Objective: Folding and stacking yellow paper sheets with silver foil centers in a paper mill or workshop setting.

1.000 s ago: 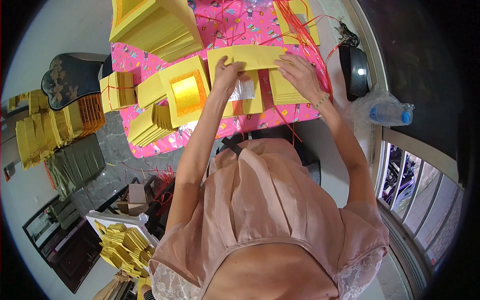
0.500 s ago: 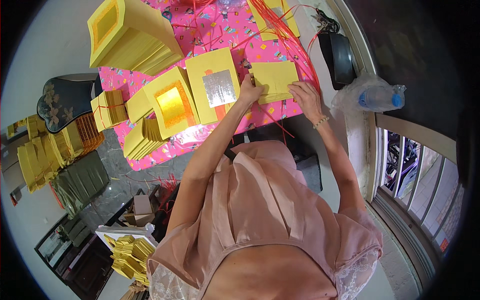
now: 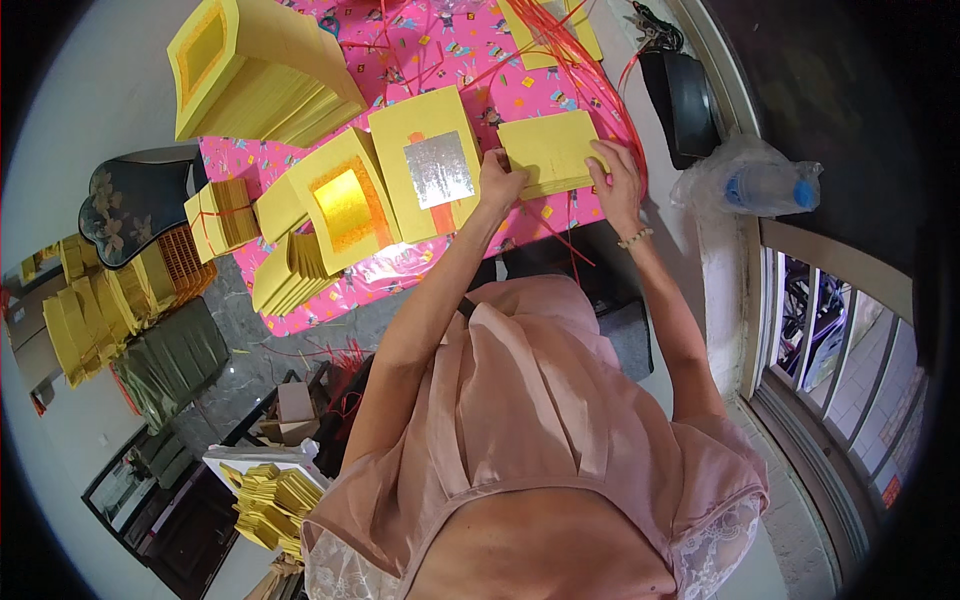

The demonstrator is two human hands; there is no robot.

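A small stack of folded yellow paper (image 3: 548, 150) lies on the pink patterned tablecloth (image 3: 425, 50), near its front right edge. My left hand (image 3: 500, 180) is closed at the stack's left edge, thumb and fingers pinching the near corner. At the opposite edge is my right hand (image 3: 618, 182), fingers bent and apart, with the fingertips against the paper's side. Left of my left hand lies a yellow paper pile with a silver square (image 3: 438, 170). Beside that sits another pile with a gold square (image 3: 350, 205).
A tall yellow paper stack (image 3: 270, 85) stands at the far left, with a tied bundle (image 3: 222, 215) in front. Red plastic strips (image 3: 590, 70) trail along the right. A bagged bottle (image 3: 765, 190) lies on the ledge by the barred window (image 3: 840, 340).
My right hand has shifted from the stack's near right corner up along its right edge, its fingers more bent. My left hand stays at the left edge.
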